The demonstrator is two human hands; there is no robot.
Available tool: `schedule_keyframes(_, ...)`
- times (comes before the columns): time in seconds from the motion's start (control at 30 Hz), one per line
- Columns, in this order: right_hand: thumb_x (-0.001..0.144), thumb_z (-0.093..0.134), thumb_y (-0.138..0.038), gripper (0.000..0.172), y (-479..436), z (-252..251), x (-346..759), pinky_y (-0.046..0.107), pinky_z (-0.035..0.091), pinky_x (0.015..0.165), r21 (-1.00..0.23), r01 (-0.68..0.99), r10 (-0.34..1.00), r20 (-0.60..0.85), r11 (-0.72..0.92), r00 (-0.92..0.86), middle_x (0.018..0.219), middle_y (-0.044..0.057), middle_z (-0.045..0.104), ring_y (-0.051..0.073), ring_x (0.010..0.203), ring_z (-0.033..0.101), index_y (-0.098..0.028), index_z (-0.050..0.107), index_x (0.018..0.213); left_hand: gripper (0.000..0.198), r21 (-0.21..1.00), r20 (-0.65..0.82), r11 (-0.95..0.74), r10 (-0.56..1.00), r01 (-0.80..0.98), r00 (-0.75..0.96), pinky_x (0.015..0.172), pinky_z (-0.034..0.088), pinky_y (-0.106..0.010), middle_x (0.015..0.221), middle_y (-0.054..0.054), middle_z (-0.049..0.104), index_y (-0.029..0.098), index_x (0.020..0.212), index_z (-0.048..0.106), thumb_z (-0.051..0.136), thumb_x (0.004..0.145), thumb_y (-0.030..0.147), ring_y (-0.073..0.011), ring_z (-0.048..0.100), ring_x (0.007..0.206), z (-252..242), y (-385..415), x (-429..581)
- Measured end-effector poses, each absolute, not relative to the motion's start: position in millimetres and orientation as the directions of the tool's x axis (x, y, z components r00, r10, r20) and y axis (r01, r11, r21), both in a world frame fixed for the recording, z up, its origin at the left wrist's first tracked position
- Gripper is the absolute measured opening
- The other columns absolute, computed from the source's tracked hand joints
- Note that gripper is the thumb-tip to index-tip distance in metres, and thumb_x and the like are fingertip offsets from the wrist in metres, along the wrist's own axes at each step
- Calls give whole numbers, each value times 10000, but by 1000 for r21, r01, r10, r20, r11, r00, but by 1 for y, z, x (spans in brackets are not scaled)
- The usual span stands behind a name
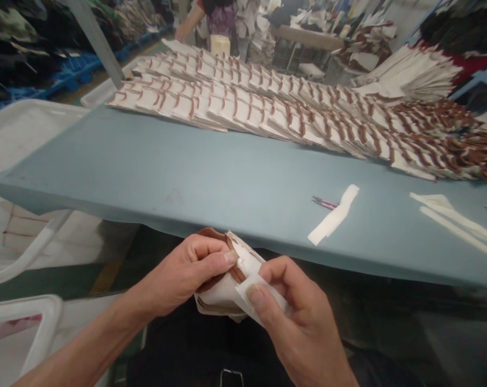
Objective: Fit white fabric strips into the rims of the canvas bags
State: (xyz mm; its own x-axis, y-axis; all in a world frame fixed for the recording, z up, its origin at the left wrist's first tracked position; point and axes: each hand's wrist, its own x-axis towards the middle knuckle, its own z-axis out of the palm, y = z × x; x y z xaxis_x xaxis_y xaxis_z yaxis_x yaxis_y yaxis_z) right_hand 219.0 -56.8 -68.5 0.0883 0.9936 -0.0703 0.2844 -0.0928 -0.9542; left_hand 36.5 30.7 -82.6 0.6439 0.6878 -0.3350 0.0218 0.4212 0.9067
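Note:
Just off the table's front edge, my left hand (195, 269) pinches the edge of a white-and-brown sewn piece (221, 294) between thumb and fingers. The piece looks like cloth or leather, with brown edging and folded layers. A white strip (249, 290) is gripped between the thumb and forefinger of my right hand (303, 317), close against the piece. Part of the piece is covered by both hands, so its full shape does not show.
Overlapping rows of white-and-brown pieces (247, 110) run along the far side of the blue-green table (179, 166). Small thread snips (324, 202) lie partly under a white strip (334, 215). More pale strips (461, 220) lie right. White bins (58, 317) stand left. Another person (223, 24) is beyond.

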Motion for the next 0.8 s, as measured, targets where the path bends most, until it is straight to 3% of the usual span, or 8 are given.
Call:
schedule_keyframes(0.27,960,606,-332,207,-47,-63,215,208,339,452,-912,403,997,-80,-81,20,589,-54,557,97,473,465,-219,584,788,483,933,-338,333,676,137,655,437,239,-202,500,46,408,177,548,482,612,891,492,-73,306,472,-78,34,36)
schedule_keyframes(0.8,950,571,-354,196,-43,-76,206,224,334,477,-865,488,992,-69,-112,106,570,-63,523,113,488,449,-228,546,801,468,924,-360,354,682,143,636,437,212,-210,522,58,399,178,577,474,587,911,486,-66,284,481,-83,34,38)
